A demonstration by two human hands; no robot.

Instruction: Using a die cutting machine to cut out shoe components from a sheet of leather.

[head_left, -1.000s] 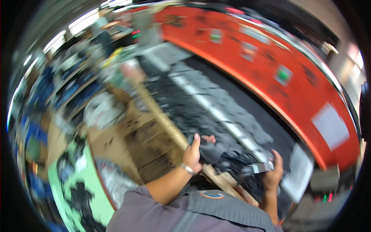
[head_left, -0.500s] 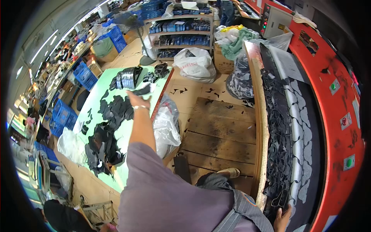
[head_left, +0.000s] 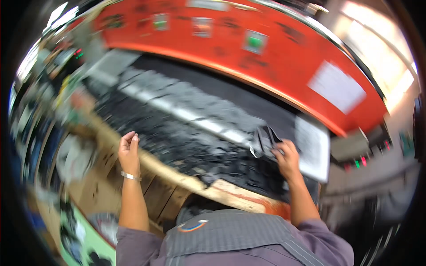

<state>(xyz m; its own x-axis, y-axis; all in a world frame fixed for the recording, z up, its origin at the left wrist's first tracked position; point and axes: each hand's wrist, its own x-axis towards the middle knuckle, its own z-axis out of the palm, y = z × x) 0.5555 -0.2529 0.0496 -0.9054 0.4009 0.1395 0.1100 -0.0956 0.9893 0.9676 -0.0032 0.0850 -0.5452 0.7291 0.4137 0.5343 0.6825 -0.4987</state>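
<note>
My right hand (head_left: 287,157) grips a dark, floppy cut piece (head_left: 265,141) and holds it just above the black bed of a long machine table (head_left: 208,128). Many dark cut pieces (head_left: 177,142) lie spread across that bed in rows. My left hand (head_left: 128,150) hovers above the wooden front edge (head_left: 177,175) of the table; its fingers are loosely curled and hold nothing. A metal bracelet (head_left: 131,176) sits on the left wrist. The picture is blurred by head motion.
A long orange machine housing (head_left: 266,57) with small panels and a white sheet runs behind the bed. A white paper (head_left: 313,146) lies right of my right hand. Wooden planks (head_left: 106,186) and a green table with dark pieces (head_left: 84,239) are at the lower left.
My head has swung back from the green table on the left to the machine bed. My left hand has left the green table, and my right hand now holds a dark piece over the bed.
</note>
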